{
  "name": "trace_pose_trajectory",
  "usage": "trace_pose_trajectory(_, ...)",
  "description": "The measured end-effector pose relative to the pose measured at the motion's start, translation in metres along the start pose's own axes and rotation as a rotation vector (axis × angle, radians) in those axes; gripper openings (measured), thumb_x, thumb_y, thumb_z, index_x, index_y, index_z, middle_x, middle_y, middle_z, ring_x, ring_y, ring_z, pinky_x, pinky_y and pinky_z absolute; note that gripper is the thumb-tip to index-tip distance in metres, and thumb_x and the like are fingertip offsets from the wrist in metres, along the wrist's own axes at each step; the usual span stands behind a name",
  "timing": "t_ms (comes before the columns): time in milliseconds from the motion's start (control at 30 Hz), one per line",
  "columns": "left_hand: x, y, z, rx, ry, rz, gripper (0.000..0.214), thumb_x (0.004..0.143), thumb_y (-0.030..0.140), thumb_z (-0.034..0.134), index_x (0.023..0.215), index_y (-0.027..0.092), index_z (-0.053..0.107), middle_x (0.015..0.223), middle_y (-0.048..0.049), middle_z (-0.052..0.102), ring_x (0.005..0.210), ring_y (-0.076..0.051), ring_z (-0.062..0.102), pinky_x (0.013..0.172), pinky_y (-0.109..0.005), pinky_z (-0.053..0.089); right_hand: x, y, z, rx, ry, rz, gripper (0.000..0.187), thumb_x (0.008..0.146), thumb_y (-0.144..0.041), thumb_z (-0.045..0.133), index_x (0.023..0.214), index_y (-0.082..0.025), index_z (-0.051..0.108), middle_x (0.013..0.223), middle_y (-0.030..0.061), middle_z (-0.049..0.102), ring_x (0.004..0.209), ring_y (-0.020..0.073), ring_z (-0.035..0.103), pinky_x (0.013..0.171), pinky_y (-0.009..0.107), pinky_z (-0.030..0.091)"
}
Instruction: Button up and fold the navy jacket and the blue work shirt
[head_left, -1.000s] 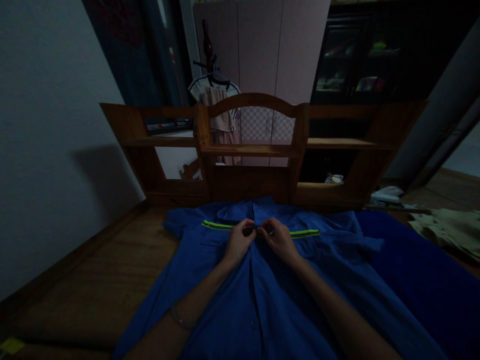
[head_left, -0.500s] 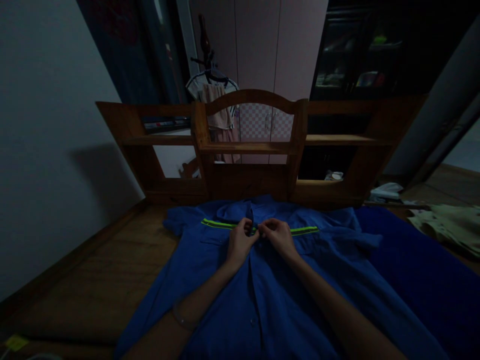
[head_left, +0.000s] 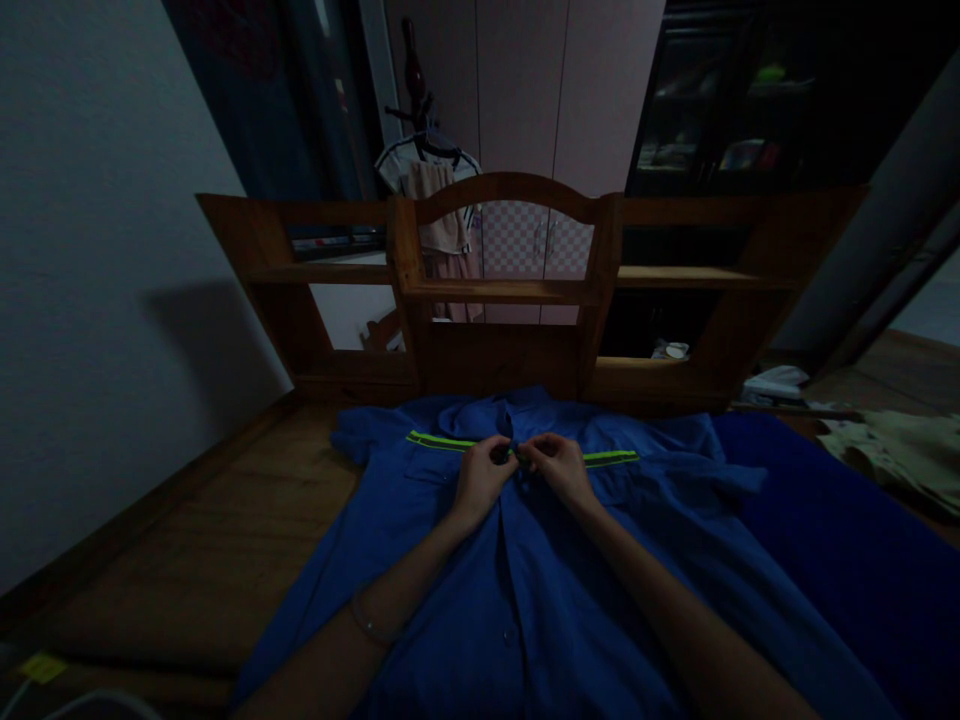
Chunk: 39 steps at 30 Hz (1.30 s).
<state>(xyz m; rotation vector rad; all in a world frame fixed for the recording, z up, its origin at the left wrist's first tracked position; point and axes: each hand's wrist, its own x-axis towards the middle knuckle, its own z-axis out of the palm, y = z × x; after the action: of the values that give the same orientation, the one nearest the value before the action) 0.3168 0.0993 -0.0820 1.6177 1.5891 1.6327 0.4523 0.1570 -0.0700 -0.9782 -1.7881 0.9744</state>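
A blue short-sleeved work shirt point(head_left: 442, 560) lies spread out front side up, its collar at the far end. A yellow-green and dark stripe point(head_left: 611, 459) crosses its chest. My left hand point(head_left: 484, 480) pinches the left edge of the front opening at stripe height. Beside it, my right hand point(head_left: 559, 468) pinches the other edge, and the fingertips nearly meet. Any button between them is hidden by the fingers. Lower on the front, a button point(head_left: 511, 636) shows. A bracelet point(head_left: 369, 618) circles my left forearm.
Behind the collar stands a wooden headboard point(head_left: 502, 292) with shelves. Bare bed boards point(head_left: 247, 510) lie to the left, beside a white wall point(head_left: 90, 300). On the right are a dark blue cloth point(head_left: 832, 540) and a pale patterned cloth point(head_left: 900, 460). A cable point(head_left: 97, 697) runs at bottom left.
Both hands stay at the chest opening, their fingertips shifting slightly and drawing the fabric edges up a little. The camera view has moved slightly.
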Motion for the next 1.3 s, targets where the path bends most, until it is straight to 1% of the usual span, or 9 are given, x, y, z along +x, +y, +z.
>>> trace_pose_trajectory(133,0.006,-0.009,-0.003,-0.051,-0.016,-0.028,0.016,0.073,0.018,0.060,0.086,0.014,0.069,0.082,-0.0051,0.070,0.077,-0.017,0.065,0.072,-0.025,0.049,0.002,0.004,0.000,0.036,-0.019,0.015,0.029,0.074,-0.043,0.063,0.076,-0.014,0.066,0.057,0.0009,0.062,0.050,0.0120,0.057,0.048,0.020,0.041)
trace_pose_trajectory(267,0.008,-0.015,-0.003,-0.069,-0.040,0.030,0.018,0.076,0.020,0.060,0.089,0.014,0.070,0.087,-0.0055,0.070,0.081,-0.017,0.065,0.076,-0.026,0.049,0.009,0.009,-0.003,0.093,-0.071,0.061,0.031,0.072,-0.044,0.064,0.075,-0.013,0.065,0.053,0.0001,0.060,0.046,0.0114,0.054,0.046,0.020,0.041)
trace_pose_trajectory(433,0.006,-0.014,-0.002,-0.021,-0.058,0.042,0.019,0.078,0.023,0.061,0.093,0.016,0.070,0.091,-0.0058,0.071,0.084,-0.018,0.065,0.078,-0.027,0.049,0.016,0.011,-0.009,0.172,-0.165,0.135,0.033,0.066,-0.046,0.067,0.064,-0.013,0.062,0.047,-0.0007,0.055,0.039,0.0095,0.049,0.042,0.020,0.039)
trace_pose_trajectory(633,0.005,-0.012,-0.002,0.016,0.000,0.015,0.020,0.078,0.028,0.062,0.092,0.016,0.070,0.091,-0.0069,0.071,0.083,-0.019,0.065,0.077,-0.029,0.049,0.008,0.002,-0.008,0.227,-0.100,0.093,0.031,0.066,-0.042,0.068,0.074,-0.013,0.063,0.052,-0.0017,0.057,0.044,0.0096,0.051,0.045,0.020,0.042)
trace_pose_trajectory(800,0.006,-0.011,0.000,-0.085,0.018,-0.047,0.026,0.077,0.036,0.062,0.090,0.014,0.069,0.086,-0.0064,0.071,0.080,-0.019,0.065,0.073,-0.028,0.049,0.004,-0.004,-0.008,0.242,-0.059,0.037,0.029,0.076,-0.042,0.055,0.077,-0.014,0.063,0.066,0.0012,0.062,0.048,0.0105,0.054,0.048,0.022,0.044)
trace_pose_trajectory(900,0.008,-0.012,0.000,-0.154,-0.002,-0.073,0.030,0.080,0.041,0.058,0.084,0.014,0.069,0.081,-0.0054,0.070,0.078,-0.019,0.064,0.072,-0.027,0.047,0.004,-0.002,-0.008,0.212,-0.056,0.016,0.028,0.078,-0.040,0.052,0.077,-0.015,0.063,0.070,0.0017,0.063,0.049,0.0109,0.055,0.049,0.022,0.045)
trace_pose_trajectory(967,0.010,-0.015,0.001,-0.184,-0.008,-0.098,0.031,0.080,0.041,0.057,0.081,0.013,0.069,0.079,-0.0053,0.069,0.077,-0.018,0.063,0.071,-0.026,0.046,0.002,-0.002,-0.007,0.177,-0.062,0.001,0.026,0.078,-0.038,0.053,0.077,-0.015,0.063,0.065,0.0007,0.062,0.050,0.0116,0.056,0.050,0.022,0.044)
trace_pose_trajectory(1167,0.014,-0.030,0.003,-0.213,-0.048,-0.146,0.027,0.073,0.038,0.064,0.081,0.012,0.068,0.080,-0.0064,0.068,0.077,-0.019,0.063,0.072,-0.027,0.047,-0.006,-0.005,-0.002,0.036,-0.067,-0.035,0.020,0.080,-0.035,0.054,0.081,-0.017,0.062,0.056,-0.0028,0.059,0.050,0.0127,0.057,0.051,0.022,0.042)
trace_pose_trajectory(1300,0.017,-0.037,0.000,-0.112,-0.083,-0.083,0.022,0.072,0.032,0.067,0.084,0.014,0.067,0.081,-0.0059,0.068,0.077,-0.019,0.063,0.072,-0.028,0.048,-0.008,-0.006,-0.001,-0.117,-0.074,-0.066,0.019,0.082,-0.035,0.052,0.082,-0.018,0.061,0.061,-0.0023,0.061,0.052,0.0127,0.058,0.053,0.022,0.042)
